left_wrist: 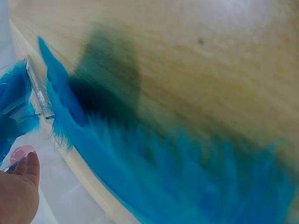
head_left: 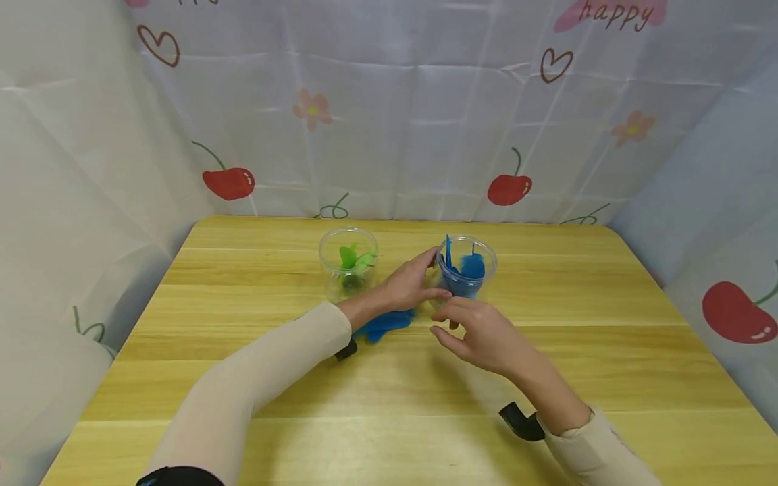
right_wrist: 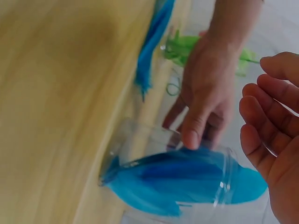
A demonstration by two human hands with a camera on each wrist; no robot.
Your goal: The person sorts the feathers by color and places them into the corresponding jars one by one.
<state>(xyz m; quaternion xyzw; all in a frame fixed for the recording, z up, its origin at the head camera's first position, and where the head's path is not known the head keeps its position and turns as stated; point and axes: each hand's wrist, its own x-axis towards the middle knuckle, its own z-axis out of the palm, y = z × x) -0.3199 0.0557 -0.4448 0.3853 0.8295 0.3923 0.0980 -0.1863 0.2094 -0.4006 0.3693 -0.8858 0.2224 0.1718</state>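
Note:
My left hand (head_left: 408,282) grips the side of a clear plastic cup (head_left: 495,264), its thumb on the near side. Blue feathers (right_wrist: 177,175) stand inside that cup, with tips above the rim. Close in front of the cup is my right hand (head_left: 486,334), fingers loosely bent and nothing held. Below the left forearm, more blue feathers (head_left: 385,324) lie on the table; one large blue feather (left_wrist: 154,182) fills much of the left wrist view. To the left stands a second clear cup (head_left: 321,260) with green feathers (head_left: 349,256) in it.
The wooden table (head_left: 389,432) ends at a back edge against a white curtain (head_left: 389,135) printed with cherries and hearts. Curtains hang at both sides too. Black wrist mounts (head_left: 521,422) stick out from the sleeves.

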